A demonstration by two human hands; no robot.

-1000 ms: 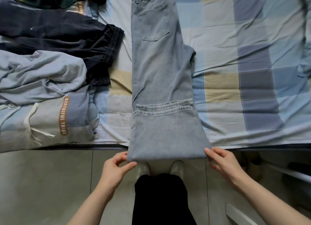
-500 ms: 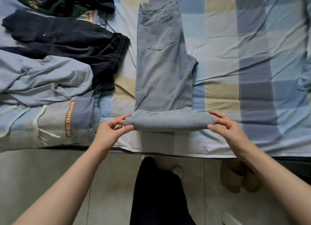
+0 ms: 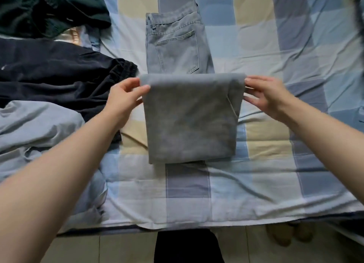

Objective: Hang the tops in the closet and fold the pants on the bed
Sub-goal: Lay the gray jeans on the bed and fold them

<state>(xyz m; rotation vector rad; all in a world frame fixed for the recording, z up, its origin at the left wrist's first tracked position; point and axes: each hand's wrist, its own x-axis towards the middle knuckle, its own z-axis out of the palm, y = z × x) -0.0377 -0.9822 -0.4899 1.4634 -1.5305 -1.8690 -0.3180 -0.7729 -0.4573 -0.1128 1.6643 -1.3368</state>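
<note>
Light grey-blue jeans (image 3: 189, 121) lie lengthwise on the checked bed sheet (image 3: 256, 184), waistband and back pocket at the far end. Their leg part is doubled over into a rectangle whose far fold edge is lifted up over the seat area. My left hand (image 3: 124, 97) pinches the left corner of that fold edge. My right hand (image 3: 266, 95) pinches the right corner. Both hands hold the fold slightly above the cloth beneath.
Dark navy pants (image 3: 59, 77) with an elastic waist lie left of the jeans. A dark green garment (image 3: 49, 10) sits at the far left, a light blue top (image 3: 35, 132) at the near left. Slippers (image 3: 287, 235) stand on the tiled floor under the bed edge.
Both hands have carried the folded leg end farther up the jeans, from near the bed's front edge toward the back pocket, so the folded part is now longer. The view shifted forward over the bed.
</note>
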